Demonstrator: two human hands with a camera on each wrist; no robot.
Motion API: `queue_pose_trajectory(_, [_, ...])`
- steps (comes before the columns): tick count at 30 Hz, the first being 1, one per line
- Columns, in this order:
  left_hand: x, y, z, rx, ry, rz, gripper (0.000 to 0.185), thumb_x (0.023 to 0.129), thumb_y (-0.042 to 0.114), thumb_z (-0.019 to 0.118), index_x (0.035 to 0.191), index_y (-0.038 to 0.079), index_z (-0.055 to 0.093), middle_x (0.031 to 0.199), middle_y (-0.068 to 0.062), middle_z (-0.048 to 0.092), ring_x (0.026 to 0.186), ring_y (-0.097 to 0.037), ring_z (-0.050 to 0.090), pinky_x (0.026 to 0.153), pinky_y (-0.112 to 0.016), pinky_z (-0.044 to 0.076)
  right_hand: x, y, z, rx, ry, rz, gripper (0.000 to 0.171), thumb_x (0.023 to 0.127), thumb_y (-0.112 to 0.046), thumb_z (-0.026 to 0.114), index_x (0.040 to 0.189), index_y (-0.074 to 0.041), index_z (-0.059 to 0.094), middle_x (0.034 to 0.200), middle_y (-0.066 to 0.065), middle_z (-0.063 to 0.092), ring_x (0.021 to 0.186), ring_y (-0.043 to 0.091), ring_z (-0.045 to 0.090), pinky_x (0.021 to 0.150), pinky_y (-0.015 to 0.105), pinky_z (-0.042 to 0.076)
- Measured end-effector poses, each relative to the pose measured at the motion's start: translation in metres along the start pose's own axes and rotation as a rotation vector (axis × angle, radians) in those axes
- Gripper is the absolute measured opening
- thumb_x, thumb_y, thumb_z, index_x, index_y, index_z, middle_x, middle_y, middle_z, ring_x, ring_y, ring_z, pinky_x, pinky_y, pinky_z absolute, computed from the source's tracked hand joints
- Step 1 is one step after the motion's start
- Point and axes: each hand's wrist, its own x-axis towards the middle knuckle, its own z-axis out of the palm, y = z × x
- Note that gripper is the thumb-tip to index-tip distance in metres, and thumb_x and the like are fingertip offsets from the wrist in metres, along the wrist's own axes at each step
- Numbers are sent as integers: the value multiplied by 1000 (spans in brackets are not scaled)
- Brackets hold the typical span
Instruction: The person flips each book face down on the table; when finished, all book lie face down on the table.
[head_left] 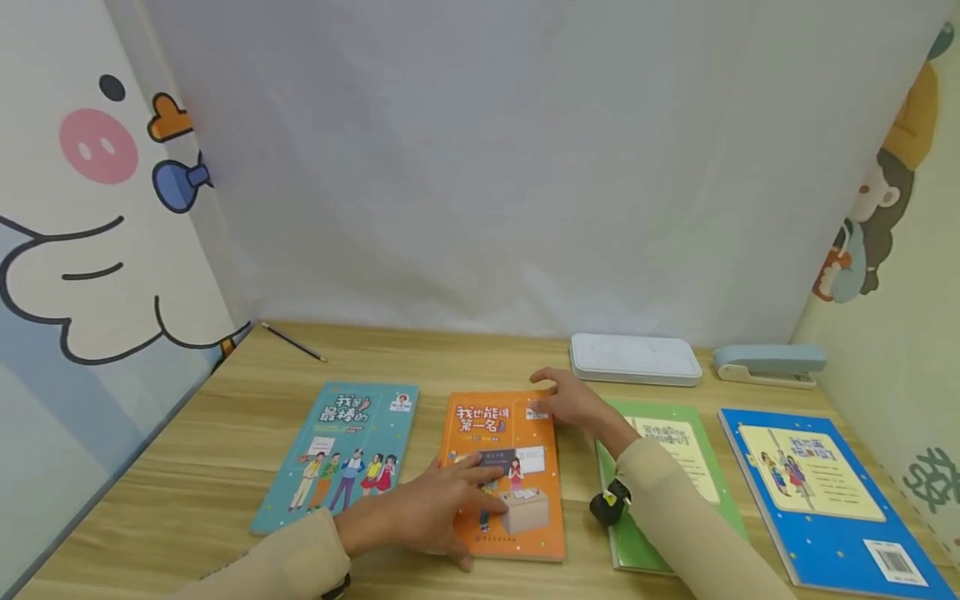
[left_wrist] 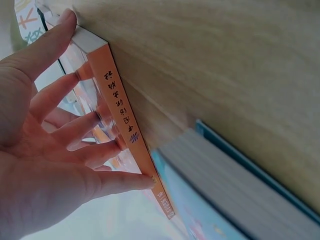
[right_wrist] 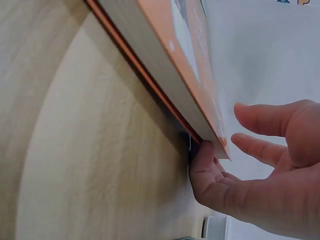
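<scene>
An orange book [head_left: 538,467] lies face up on the table between both hands. Across its lower left part spreads my left hand [head_left: 431,508], fingertips on the cover and the thumb by the near edge. In the left wrist view, the little finger of that left hand [left_wrist: 50,135] touches the orange spine [left_wrist: 122,110]. My right hand [head_left: 576,404] is at the book's far right corner. Seen from the right wrist, a bent lower finger of the right hand [right_wrist: 250,185] touches that corner, while the thumb and another finger stand apart from it.
Left of the orange book lies a teal book [head_left: 360,446]. To the right are a green book [head_left: 630,525], partly under the right forearm, and a blue book [head_left: 825,533]. A white case [head_left: 636,360], a blue stapler [head_left: 772,362] and a pencil [head_left: 294,342] lie along the back.
</scene>
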Motion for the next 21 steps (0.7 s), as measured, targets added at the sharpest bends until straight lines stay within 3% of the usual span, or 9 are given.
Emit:
queue_pose_trajectory(8, [-1,1,0,-6,-2,-12,66,71,38,89,132,33,65,159,0,40,151,-38,27,106,-79,27,-3,-1,-2,41,-53,17,53,92,-1,66,142,-1,48,124,27,54,96,24,61,78,29,56])
queue_pose_trajectory(21, [0,-1,1,-6,4,-3,66,71,38,89,133,33,65,160,-1,39,151,-39,27,106,-80,27,-5,8,-8,156,-172,10,58,91,15,52,147,0,41,116,25,61,96,25,67,77,37,61])
